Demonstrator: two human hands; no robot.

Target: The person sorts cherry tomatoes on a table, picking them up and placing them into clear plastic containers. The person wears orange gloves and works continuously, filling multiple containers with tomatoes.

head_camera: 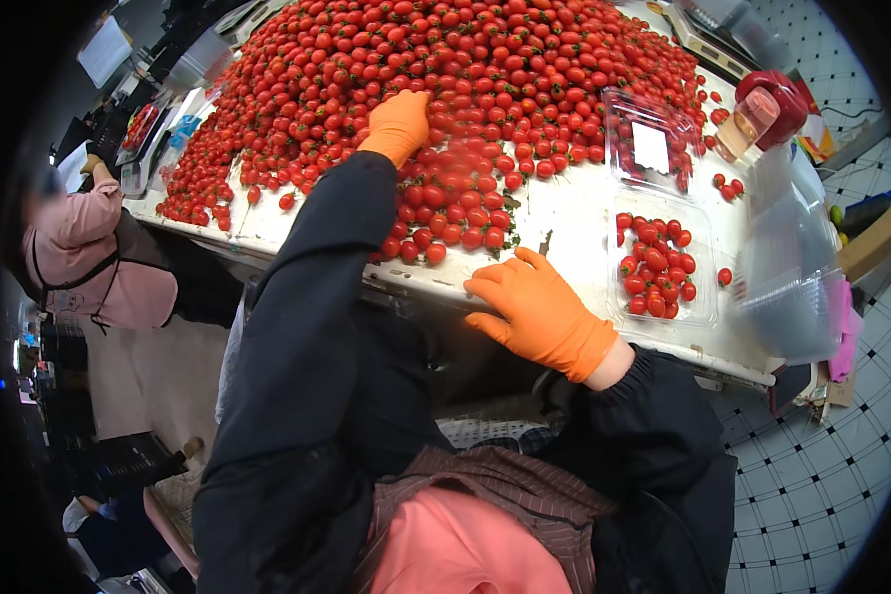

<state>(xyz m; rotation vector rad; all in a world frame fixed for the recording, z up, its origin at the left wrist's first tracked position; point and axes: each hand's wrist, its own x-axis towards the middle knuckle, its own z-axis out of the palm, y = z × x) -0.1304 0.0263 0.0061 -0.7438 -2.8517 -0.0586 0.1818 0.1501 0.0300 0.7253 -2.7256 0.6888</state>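
Observation:
My left hand, in an orange glove, reaches into a large heap of red cherry tomatoes. Its curled fingertips are hidden, so whether a tomato is in them cannot be told. Blurred tomatoes lie just right of this hand and spread down to the table's near edge. My right hand, gloved alike, hovers at that edge with its fingers apart and nothing visible in them. To its right, an open clear plastic clamshell holds a layer of cherry tomatoes. Its raised lid bears a white label.
Stacked clear plastic containers stand at the right end of the white table. Behind them are a pinkish bottle, a red object and a scale. At left, a co-worker in pink sits by another scale.

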